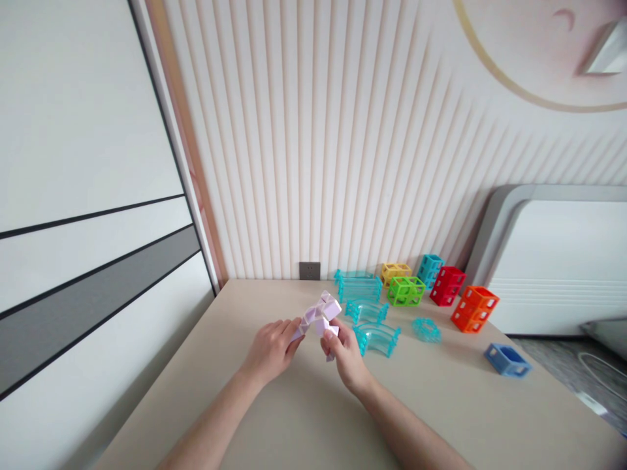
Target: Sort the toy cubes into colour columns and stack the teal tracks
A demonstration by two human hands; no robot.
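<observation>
A pale purple and white twisty snake puzzle [319, 320], made of linked wedge-shaped pieces, is held above the table [235, 418] in a bent, zigzag shape. My left hand [274, 349] is closed on its lower left end, fingers together over the top. On the other side, my right hand [347, 356] pinches the puzzle between thumb and fingers. One short piece sticks out below the right thumb. Parts of the puzzle under the fingers of both hands are hidden.
Right of my hands lie clear teal curved track pieces [377, 339] and a teal ring-like piece [426, 329]. Beyond stand open-frame blocks: green [406, 291], yellow [396, 271], teal [430, 269], red [447, 286], orange [474, 309] and blue [508, 360]. A ribbed wall with a socket [309, 270] rises behind.
</observation>
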